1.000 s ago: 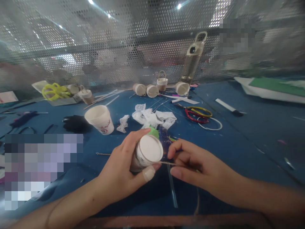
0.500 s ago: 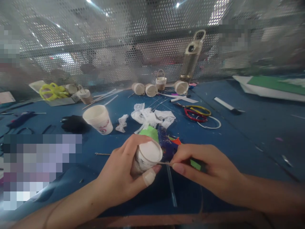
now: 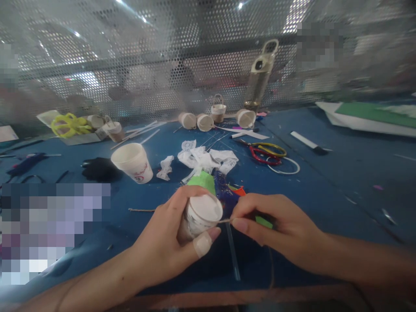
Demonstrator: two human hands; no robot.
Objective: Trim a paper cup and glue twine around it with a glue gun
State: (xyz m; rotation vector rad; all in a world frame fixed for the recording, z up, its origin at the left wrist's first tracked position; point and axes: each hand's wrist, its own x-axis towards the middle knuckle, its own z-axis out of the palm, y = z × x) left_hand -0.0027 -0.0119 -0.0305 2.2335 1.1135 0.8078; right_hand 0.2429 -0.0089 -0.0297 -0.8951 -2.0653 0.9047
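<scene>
Above the near middle of the tabletop (image 3: 325, 195), the left hand (image 3: 164, 232) curls its fingers around a paper cup (image 3: 205, 207); the right hand's (image 3: 276, 219) fingers pinch string (image 3: 224, 221) running from its edge. String already meets the cup, but its visible side seems mostly uncovered.

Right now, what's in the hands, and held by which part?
Left hand grips the white cup around its side wall; right hand pinches the twine just off the cup.
</scene>
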